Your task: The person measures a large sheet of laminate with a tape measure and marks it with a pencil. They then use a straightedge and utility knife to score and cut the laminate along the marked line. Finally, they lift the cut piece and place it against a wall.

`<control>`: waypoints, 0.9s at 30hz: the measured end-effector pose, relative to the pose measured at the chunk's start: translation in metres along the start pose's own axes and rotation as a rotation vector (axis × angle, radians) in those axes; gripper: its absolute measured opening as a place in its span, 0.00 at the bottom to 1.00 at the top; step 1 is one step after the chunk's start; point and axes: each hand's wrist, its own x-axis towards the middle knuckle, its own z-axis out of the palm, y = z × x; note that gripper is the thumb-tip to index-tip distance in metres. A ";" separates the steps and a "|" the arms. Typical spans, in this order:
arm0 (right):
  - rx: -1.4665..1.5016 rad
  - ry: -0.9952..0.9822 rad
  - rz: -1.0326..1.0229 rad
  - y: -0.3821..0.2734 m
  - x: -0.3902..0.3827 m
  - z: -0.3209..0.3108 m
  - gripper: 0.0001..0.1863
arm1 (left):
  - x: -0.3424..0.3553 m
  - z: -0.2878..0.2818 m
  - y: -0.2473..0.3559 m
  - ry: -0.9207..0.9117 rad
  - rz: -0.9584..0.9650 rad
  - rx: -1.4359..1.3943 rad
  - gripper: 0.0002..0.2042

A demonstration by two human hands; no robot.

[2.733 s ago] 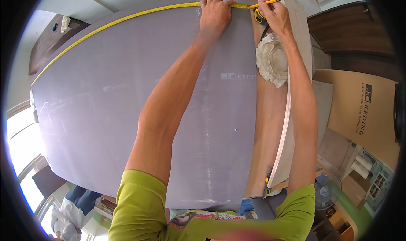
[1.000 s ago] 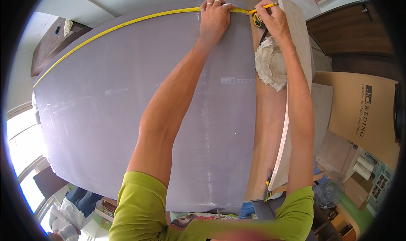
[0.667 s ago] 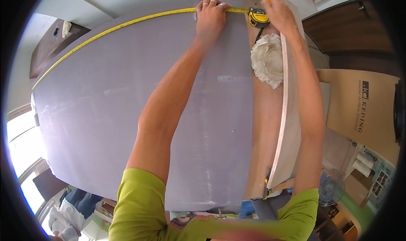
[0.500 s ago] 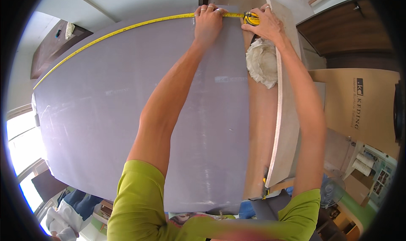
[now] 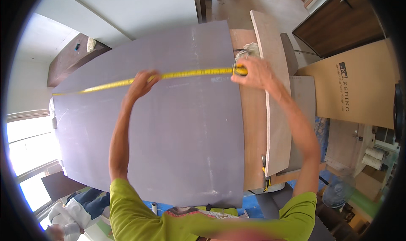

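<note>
A yellow tape measure blade point(image 5: 194, 73) stretches across a large grey-purple sheet point(image 5: 182, 127), reaching the sheet's left edge. At its right end my right hand point(image 5: 257, 73) is closed around the tape measure case point(image 5: 240, 70), over the sheet's right edge. My left hand point(image 5: 144, 84), somewhat blurred, pinches the blade near the middle of the sheet. Just beyond my right hand sits a crumpled whitish liner or bag point(image 5: 249, 51), partly hidden by that hand.
A long pale board point(image 5: 277, 127) lies along the right side, over a wooden surface point(image 5: 253, 144). A yellow-and-black utility knife point(image 5: 266, 177) rests near its front end. Farther right stand a large cardboard box point(image 5: 355, 84) and a dark wood panel point(image 5: 338, 23).
Both hands have come nearer, bringing the stretched tape from the sheet's far edge across its surface. My left hand has also slid leftward along the blade.
</note>
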 end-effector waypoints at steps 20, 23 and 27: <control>0.361 -0.479 0.202 -0.192 -0.224 0.058 0.32 | -0.370 -0.149 0.008 -0.664 -0.426 -0.071 0.24; 0.275 -0.620 0.348 -0.196 -0.282 0.040 0.34 | -0.402 -0.097 0.031 -0.819 -0.312 -0.032 0.26; 0.279 -0.474 0.453 -0.221 -0.370 0.020 0.34 | -0.424 -0.024 0.085 -0.796 -0.251 -0.243 0.24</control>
